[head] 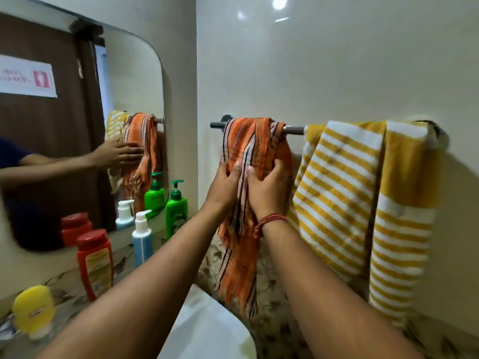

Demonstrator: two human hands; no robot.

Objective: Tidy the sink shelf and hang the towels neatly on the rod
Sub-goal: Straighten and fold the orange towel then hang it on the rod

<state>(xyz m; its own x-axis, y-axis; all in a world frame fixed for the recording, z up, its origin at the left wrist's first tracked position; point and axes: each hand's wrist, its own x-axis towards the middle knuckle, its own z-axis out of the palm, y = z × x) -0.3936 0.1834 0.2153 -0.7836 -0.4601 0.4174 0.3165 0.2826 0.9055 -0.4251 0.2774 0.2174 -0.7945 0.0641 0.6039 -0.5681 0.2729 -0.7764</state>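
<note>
- I saw the left hand's fingers curled into the orange cotton towel with dark and white stripes, gripping a fold at mid-height.
- The right hand, a red thread band at its wrist, gripped the same towel just beside the left, thumb pressed into the cloth.
- That towel hung bunched over the left part of the grey metal rod on the wall, fringe dangling low.
- To its right, the yellow-and-white striped towel draped over the rod, spread wide.
- On the patterned sink shelf stood a green pump bottle, a blue-and-white pump bottle, a red bottle and a yellow bottle.
- The white sink sat below my view.
</note>
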